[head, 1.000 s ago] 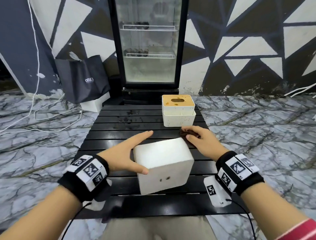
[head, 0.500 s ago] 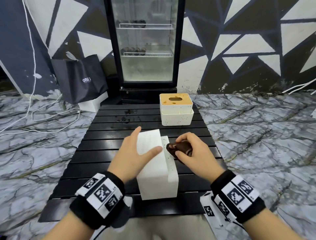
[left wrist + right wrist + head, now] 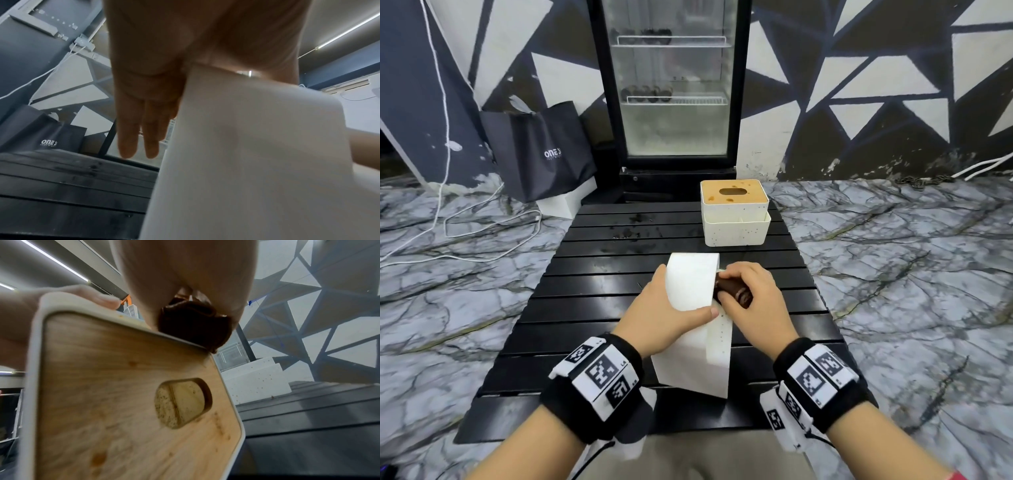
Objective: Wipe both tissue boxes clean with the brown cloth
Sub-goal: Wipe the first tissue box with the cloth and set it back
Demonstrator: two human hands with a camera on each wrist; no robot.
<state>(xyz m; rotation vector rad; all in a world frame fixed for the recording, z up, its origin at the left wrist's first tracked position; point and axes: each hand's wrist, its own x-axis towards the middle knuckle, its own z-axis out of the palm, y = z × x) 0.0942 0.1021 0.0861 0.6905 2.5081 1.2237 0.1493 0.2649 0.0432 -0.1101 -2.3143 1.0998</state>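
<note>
The near white tissue box (image 3: 690, 366) lies tipped on its side on the black slatted table (image 3: 592, 308), its stained wooden lid (image 3: 123, 394) facing right. My left hand (image 3: 674, 310) holds it: fingers (image 3: 139, 126) flat along the left face, thumb (image 3: 98, 300) hooked over the top to the lid's rim. My right hand (image 3: 753, 301) grips the bunched brown cloth (image 3: 732, 293), which presses on the lid's upper edge (image 3: 193, 326). The second tissue box (image 3: 734, 219) stands upright at the table's far right, its wooden lid spotted with stains.
Dark smears (image 3: 630, 233) mark the far slats left of the second box. Behind the table stands a glass-door fridge (image 3: 674, 85), with a black bag (image 3: 541, 154) to its left. White cables (image 3: 465, 233) trail over the marble floor on the left.
My left hand has turned the near box so its lid faces right. My right hand lifted the cloth off the table and brought it against the lid's upper edge.
</note>
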